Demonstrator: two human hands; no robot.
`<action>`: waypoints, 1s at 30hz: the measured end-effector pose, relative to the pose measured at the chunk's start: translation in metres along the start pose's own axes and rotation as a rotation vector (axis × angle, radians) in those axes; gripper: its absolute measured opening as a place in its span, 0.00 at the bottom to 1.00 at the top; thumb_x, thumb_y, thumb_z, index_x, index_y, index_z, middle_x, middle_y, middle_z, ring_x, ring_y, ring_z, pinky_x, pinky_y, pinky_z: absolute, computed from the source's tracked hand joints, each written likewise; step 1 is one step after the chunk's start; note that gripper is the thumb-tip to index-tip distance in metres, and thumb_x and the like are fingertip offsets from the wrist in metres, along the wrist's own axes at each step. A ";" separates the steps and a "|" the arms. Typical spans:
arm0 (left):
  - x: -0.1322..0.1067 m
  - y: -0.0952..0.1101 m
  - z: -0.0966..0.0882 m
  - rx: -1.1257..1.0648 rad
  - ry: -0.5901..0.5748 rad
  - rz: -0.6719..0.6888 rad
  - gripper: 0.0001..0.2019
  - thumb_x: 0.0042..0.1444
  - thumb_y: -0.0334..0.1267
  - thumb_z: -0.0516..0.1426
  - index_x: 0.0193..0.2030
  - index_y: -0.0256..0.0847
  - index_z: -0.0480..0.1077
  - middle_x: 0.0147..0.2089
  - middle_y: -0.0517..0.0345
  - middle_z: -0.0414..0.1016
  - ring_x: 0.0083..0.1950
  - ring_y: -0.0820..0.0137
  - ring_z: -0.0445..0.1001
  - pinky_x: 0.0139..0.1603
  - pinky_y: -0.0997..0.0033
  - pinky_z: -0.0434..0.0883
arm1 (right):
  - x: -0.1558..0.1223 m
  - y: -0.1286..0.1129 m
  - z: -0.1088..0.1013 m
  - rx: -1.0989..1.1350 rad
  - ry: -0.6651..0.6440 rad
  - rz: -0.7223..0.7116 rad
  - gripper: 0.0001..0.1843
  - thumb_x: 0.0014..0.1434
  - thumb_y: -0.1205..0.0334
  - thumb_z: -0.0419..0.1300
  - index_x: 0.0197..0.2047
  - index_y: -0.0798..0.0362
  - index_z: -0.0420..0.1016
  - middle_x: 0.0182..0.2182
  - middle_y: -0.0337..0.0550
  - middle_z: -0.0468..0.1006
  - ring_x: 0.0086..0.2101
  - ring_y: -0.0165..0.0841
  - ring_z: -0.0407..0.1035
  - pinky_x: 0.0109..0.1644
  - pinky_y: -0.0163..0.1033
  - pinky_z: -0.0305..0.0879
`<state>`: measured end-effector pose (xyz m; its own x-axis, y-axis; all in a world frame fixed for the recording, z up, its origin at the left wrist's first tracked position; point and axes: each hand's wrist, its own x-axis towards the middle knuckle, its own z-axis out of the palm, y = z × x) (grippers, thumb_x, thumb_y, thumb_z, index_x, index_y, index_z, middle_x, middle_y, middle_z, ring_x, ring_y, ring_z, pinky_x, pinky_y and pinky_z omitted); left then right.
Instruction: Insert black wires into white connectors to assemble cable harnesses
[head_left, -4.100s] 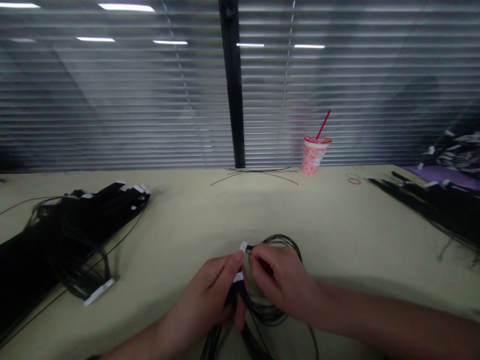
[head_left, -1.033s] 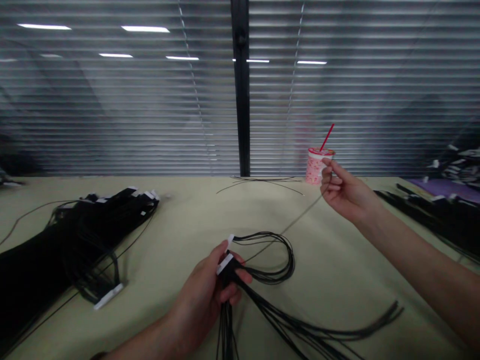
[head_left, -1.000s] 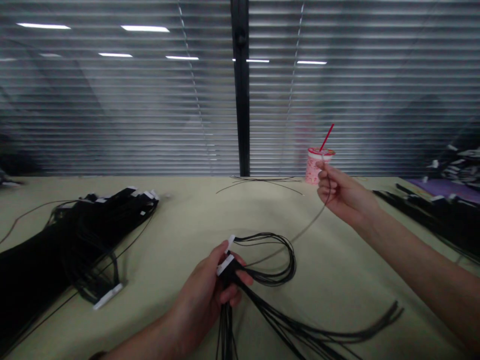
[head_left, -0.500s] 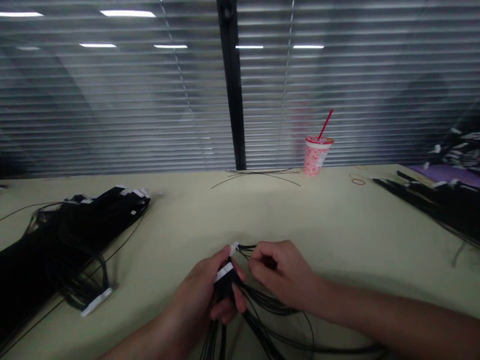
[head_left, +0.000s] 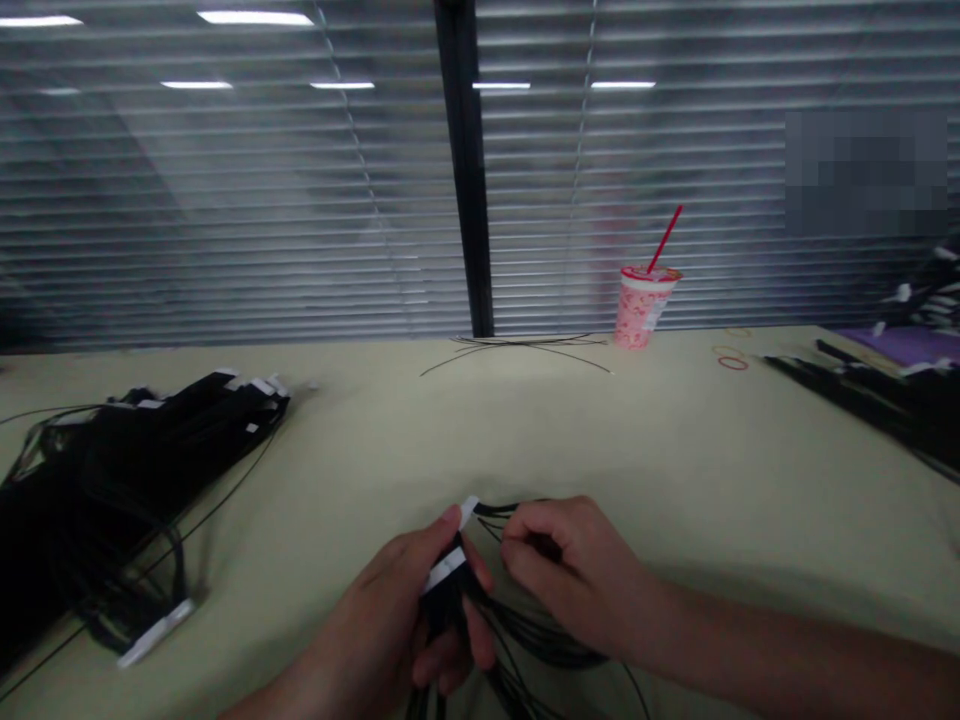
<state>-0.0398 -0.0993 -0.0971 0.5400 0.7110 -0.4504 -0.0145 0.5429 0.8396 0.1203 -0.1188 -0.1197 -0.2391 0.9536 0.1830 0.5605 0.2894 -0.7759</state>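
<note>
At the lower middle of the head view, my left hand (head_left: 405,600) is closed round a black wire harness (head_left: 450,607) with a white band (head_left: 445,569) across it. Its thumb presses near a small white connector (head_left: 469,510), from which several thin black wires (head_left: 496,510) run to the right. My right hand (head_left: 574,565) is pinched, thumb against forefinger, at these wires; the exact spot between the fingertips is hidden. More wires (head_left: 551,635) from the harness loop below my right hand and hang toward the bottom edge.
On the left lies a large pile of black harnesses (head_left: 150,490) with a white connector (head_left: 156,633). Loose wires (head_left: 517,344) and a pink cup (head_left: 643,308) with a straw stand by the blinds (head_left: 300,220). Rubber bands (head_left: 733,363) and more black harnesses (head_left: 862,395) are at right.
The view has shifted slightly, so the pile at left sits farther left and the cup farther right. Both hands keep their grip, appearing a little lower in view.
</note>
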 end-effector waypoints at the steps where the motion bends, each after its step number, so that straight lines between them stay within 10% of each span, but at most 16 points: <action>1: 0.000 0.000 0.000 0.006 0.001 -0.001 0.23 0.58 0.48 0.43 0.24 0.35 0.69 0.12 0.55 0.68 0.10 0.81 0.51 0.12 0.81 0.55 | 0.000 0.000 -0.001 -0.001 -0.006 0.000 0.09 0.53 0.68 0.49 0.24 0.55 0.67 0.17 0.32 0.62 0.19 0.21 0.54 0.22 0.28 0.47; 30: -0.007 0.006 0.006 0.260 -0.031 -0.008 0.22 0.56 0.50 0.45 0.22 0.37 0.66 0.10 0.59 0.66 0.10 0.80 0.52 0.12 0.82 0.51 | -0.002 0.001 0.000 0.064 0.065 -0.096 0.08 0.53 0.70 0.49 0.23 0.56 0.60 0.18 0.32 0.59 0.20 0.22 0.52 0.23 0.28 0.48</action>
<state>-0.0381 -0.1039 -0.0875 0.5650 0.6906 -0.4515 0.2050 0.4125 0.8876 0.1215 -0.1204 -0.1209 -0.2359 0.9258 0.2955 0.4854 0.3757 -0.7895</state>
